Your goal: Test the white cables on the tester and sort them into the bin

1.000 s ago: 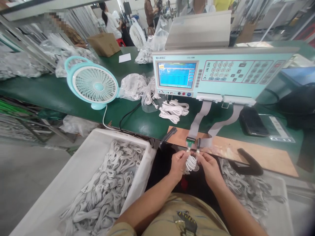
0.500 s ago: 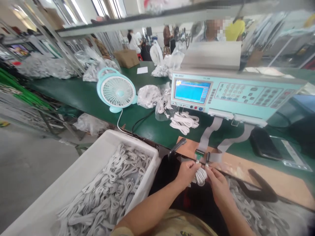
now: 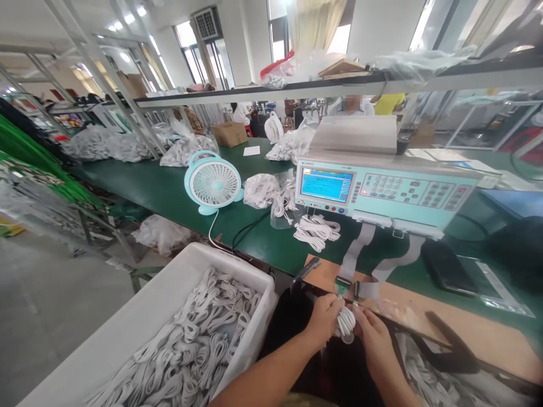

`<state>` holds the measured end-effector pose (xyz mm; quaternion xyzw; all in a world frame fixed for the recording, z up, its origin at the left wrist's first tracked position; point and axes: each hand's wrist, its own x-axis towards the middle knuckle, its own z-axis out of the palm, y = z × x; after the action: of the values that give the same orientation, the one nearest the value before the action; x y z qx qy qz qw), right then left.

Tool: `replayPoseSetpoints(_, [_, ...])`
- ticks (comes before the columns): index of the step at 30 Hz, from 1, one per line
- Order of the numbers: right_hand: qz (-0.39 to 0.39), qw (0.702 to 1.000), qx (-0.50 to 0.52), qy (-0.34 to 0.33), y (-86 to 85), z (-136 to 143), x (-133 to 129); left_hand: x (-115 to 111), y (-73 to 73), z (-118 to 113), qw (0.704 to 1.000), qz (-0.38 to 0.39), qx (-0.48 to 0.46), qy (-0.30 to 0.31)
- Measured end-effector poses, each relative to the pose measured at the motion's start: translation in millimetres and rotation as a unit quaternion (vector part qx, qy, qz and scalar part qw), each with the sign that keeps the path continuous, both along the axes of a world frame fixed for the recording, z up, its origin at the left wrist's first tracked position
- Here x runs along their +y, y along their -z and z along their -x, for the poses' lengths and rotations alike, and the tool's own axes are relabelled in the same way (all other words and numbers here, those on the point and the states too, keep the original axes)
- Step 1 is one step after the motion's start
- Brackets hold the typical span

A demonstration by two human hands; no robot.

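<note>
Between my two hands hangs a coiled white cable (image 3: 346, 322), just in front of the wooden board's edge (image 3: 418, 299). My left hand (image 3: 326, 317) pinches one end of it beside a small green connector board (image 3: 341, 289). My right hand (image 3: 370, 328) closes on the other end below a dark connector (image 3: 357, 290). Grey ribbon cables (image 3: 355, 251) run from the connectors up to a turquoise tester (image 3: 407, 195) with a lit blue screen. The fingertips and cable plugs are too small to make out clearly.
A white bin (image 3: 139, 305) of coiled cables stands at the left. On the green table (image 3: 271, 249) are a turquoise fan (image 3: 217, 183), bagged cables (image 3: 261, 190), a loose cable bundle (image 3: 317, 230) and a black phone (image 3: 449, 268). A person sits behind the tester.
The head view has tilted up, so the scene sits lower. Both hands stay at the connectors with the cable. The tester's screen shows different content, and a small light glows on its panel.
</note>
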<state>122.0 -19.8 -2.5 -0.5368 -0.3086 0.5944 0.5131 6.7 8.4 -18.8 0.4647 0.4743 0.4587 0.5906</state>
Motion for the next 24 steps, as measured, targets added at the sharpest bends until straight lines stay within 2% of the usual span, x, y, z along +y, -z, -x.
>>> replayPoseSetpoints(4, [-0.015, 1.000, 0.007, 0.007, -3.8, 3.4, 4.7, 3.4, -0.9, 1.8, 1.000, 0.005, 0.000, -0.007])
replayPoseSetpoints(8, [-0.055, 0.998, -0.034, 0.014, -14.8, 10.1, -6.8, -9.5, -12.8, 2.4, 0.999, 0.031, 0.017, -0.015])
replayPoseSetpoints(10, [-0.064, 0.995, -0.069, 0.019, -15.1, 11.2, -15.5, -20.2, -19.3, 0.4, 0.999, 0.031, 0.042, 0.008])
replayPoseSetpoints(13, [-0.006, 0.992, -0.125, 0.002, -4.9, -4.0, -24.9, -33.1, -25.3, -5.1, 0.993, 0.080, 0.047, 0.074])
replayPoseSetpoints(15, [0.050, 0.986, -0.157, 0.013, 3.8, -33.5, -35.5, -39.1, -27.8, -9.3, 0.982, 0.158, 0.009, 0.101])
replayPoseSetpoints(17, [0.099, 0.975, -0.192, 0.045, 8.8, -78.0, -55.8, -42.9, -30.2, -12.7, 0.962, 0.253, -0.058, 0.090])
replayPoseSetpoints(21, [0.184, 0.938, -0.285, 0.073, 12.3, -174.7, -110.9, -42.2, -33.1, -14.7, 0.891, 0.386, -0.227, 0.072])
replayPoseSetpoints(23, [0.211, 0.915, -0.337, 0.070, 17.5, -200.8, -129.2, -39.7, -31.1, -15.2, 0.865, 0.412, -0.276, 0.078])
replayPoseSetpoints(24, [0.204, 0.883, -0.418, 0.066, 19.9, -203.2, -134.0, -38.7, -29.5, -16.2, 0.858, 0.419, -0.287, 0.078])
